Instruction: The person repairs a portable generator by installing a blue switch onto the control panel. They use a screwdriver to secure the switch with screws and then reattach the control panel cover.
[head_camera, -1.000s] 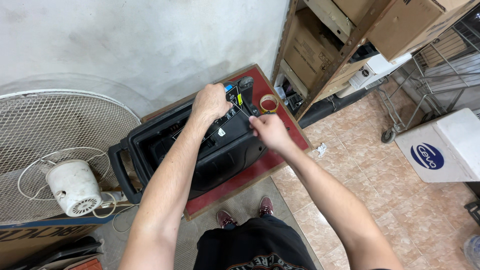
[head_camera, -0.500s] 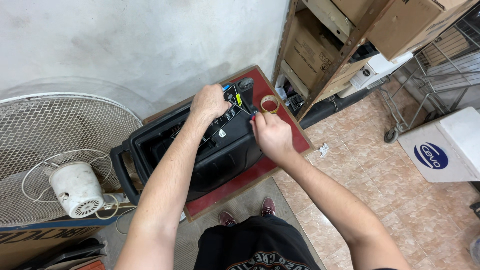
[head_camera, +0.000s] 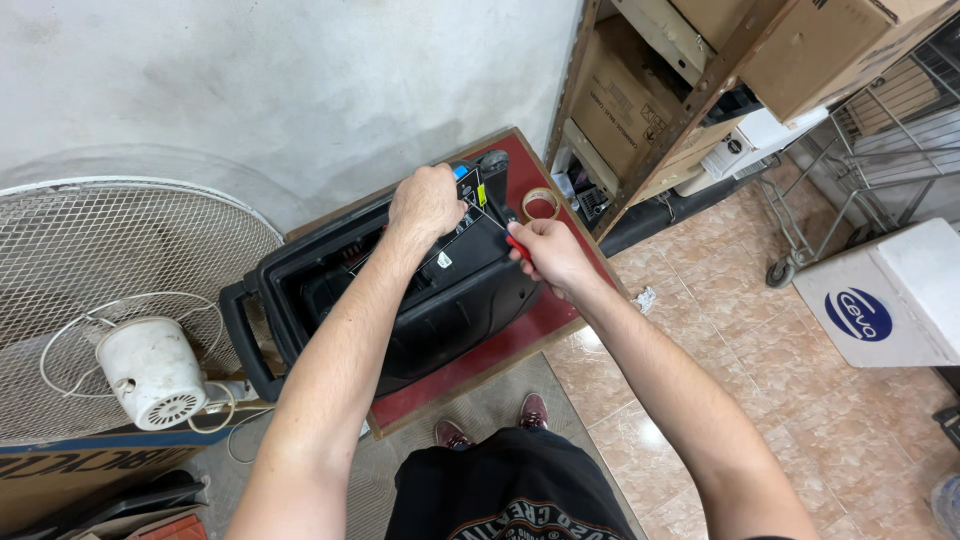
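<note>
A black plastic speaker cabinet (head_camera: 450, 305) lies on its side on a low red table (head_camera: 545, 310), its open back facing up. My left hand (head_camera: 427, 203) is closed over a part at the cabinet's upper edge, next to blue and yellow pieces (head_camera: 468, 180). My right hand (head_camera: 548, 255) grips a red-handled tool (head_camera: 516, 245) whose thin shaft points toward the left hand. A roll of tape (head_camera: 541, 203) sits on the table just beyond my right hand.
A white fan head with its wire guard (head_camera: 120, 330) lies at the left. Metal shelving (head_camera: 680, 90) with cardboard boxes stands at the upper right. A white box (head_camera: 890, 295) and a wire cart (head_camera: 860, 150) stand on the tiled floor at right.
My right hand has drawn back slightly from the cabinet's edge, toward me, with the tool in it. My left hand has stayed on the cabinet.
</note>
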